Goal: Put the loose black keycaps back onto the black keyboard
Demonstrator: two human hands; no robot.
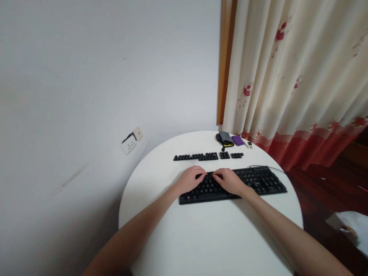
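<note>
The left hand and right hand each curl over the black keyboard, thumb and finger nearly together at its back edge; I can't tell if they pinch anything. The keyboard lies flat on the white table, long side going left to right, right end a bit farther away, space bar toward the person. Behind it sit loose black keys in a row, and farther back, a gray pouch.

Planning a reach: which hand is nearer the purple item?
Right. The right hand, over the keyboard, sits in front of the purple item; the left hand is farther off, leftward.
</note>
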